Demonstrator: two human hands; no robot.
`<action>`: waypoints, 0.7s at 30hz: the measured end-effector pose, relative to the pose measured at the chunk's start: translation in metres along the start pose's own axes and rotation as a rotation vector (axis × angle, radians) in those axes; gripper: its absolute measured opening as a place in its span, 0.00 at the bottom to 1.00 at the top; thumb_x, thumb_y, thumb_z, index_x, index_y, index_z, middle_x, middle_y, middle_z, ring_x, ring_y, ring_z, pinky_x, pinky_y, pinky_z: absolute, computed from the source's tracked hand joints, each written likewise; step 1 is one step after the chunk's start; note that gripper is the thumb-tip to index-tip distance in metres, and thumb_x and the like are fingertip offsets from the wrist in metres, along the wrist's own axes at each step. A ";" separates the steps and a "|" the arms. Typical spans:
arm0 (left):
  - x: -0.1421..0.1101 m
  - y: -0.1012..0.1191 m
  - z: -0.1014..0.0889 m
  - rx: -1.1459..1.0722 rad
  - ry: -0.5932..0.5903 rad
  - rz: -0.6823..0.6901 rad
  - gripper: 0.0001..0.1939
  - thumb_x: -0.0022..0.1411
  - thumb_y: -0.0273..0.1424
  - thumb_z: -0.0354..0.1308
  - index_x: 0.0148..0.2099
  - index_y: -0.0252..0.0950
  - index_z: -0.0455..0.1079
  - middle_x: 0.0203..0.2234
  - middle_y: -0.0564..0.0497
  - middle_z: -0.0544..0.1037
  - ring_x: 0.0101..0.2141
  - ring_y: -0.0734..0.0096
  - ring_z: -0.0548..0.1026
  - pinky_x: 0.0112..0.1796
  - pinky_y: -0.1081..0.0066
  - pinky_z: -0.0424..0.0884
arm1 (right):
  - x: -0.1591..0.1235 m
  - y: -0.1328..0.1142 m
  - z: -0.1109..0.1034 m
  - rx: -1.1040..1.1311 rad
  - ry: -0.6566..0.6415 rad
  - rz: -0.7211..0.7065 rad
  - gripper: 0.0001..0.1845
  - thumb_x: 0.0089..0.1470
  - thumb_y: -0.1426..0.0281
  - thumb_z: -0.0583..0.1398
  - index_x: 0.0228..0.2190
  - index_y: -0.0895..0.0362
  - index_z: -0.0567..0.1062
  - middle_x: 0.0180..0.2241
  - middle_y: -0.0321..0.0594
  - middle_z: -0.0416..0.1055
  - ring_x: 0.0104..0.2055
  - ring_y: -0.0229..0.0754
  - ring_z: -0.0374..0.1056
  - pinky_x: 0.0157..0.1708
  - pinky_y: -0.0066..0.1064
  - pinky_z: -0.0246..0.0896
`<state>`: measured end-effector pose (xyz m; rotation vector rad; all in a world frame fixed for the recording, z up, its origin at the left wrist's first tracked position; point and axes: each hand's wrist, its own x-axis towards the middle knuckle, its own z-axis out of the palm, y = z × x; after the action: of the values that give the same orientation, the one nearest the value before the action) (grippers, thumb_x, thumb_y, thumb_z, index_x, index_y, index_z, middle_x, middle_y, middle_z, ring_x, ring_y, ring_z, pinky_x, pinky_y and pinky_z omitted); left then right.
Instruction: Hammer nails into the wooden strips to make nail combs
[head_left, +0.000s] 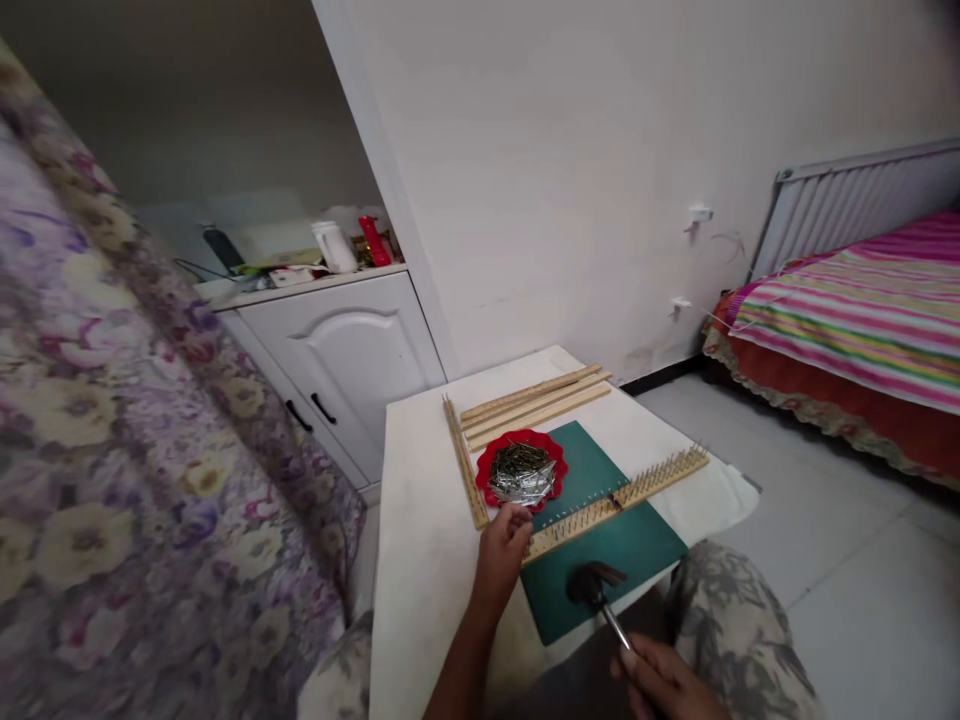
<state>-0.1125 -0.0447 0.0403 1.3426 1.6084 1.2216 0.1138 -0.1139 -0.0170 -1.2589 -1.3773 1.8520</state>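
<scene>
My right hand (656,675) is wrapped round the handle of a claw hammer (616,628), whose dark head hangs over the near part of the green mat (589,450). My left hand (504,548) is at the left end of a wooden strip (574,525), just in front of the red scalloped bowl (482,470). Its fingers are curled together; whatever they may pinch is too small to make out. Rows of nails stand upright along the strip, which lies slantwise across the mat. Loose nails (521,472), some dark and some silvery, fill the bowl.
Several bare wooden strips (536,400) lie at the back of the white-covered table (416,560), and another strip (465,465) lies left of the bowl. A floral curtain (187,450) hangs on the left, before a white cabinet (352,370). A bed (862,310) stands at right.
</scene>
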 end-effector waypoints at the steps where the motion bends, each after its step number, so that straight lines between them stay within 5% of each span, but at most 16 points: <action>1: -0.006 -0.004 0.003 -0.078 0.016 -0.052 0.08 0.51 0.34 0.55 0.33 0.35 0.65 0.21 0.56 0.71 0.22 0.74 0.70 0.25 0.75 0.66 | -0.001 0.000 0.000 0.009 -0.003 0.013 0.30 0.44 0.41 0.53 0.27 0.57 0.70 0.12 0.27 0.60 0.11 0.30 0.48 0.12 0.22 0.36; 4: -0.019 -0.015 0.014 -0.195 0.086 -0.113 0.10 0.48 0.35 0.58 0.29 0.35 0.65 0.20 0.55 0.72 0.24 0.72 0.72 0.26 0.74 0.69 | 0.000 -0.001 0.000 0.020 -0.032 0.003 0.30 0.44 0.41 0.52 0.27 0.57 0.68 0.11 0.26 0.60 0.09 0.29 0.46 0.11 0.22 0.35; 9: -0.023 -0.018 0.027 -0.069 0.236 -0.008 0.08 0.52 0.35 0.57 0.29 0.34 0.68 0.22 0.55 0.73 0.27 0.72 0.72 0.29 0.75 0.67 | 0.002 -0.001 0.002 -0.009 -0.079 -0.031 0.32 0.44 0.39 0.49 0.28 0.57 0.66 0.09 0.24 0.59 0.08 0.29 0.47 0.10 0.20 0.35; 21: -0.021 -0.022 0.035 0.030 0.260 0.024 0.09 0.55 0.36 0.55 0.32 0.36 0.70 0.25 0.53 0.75 0.29 0.70 0.74 0.31 0.74 0.68 | -0.002 -0.004 0.002 -0.021 -0.092 -0.032 0.29 0.48 0.42 0.48 0.28 0.56 0.63 0.09 0.23 0.60 0.07 0.27 0.45 0.09 0.19 0.35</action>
<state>-0.0827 -0.0580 0.0076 1.2651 1.7986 1.4401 0.1121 -0.1148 -0.0124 -1.1685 -1.4604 1.8992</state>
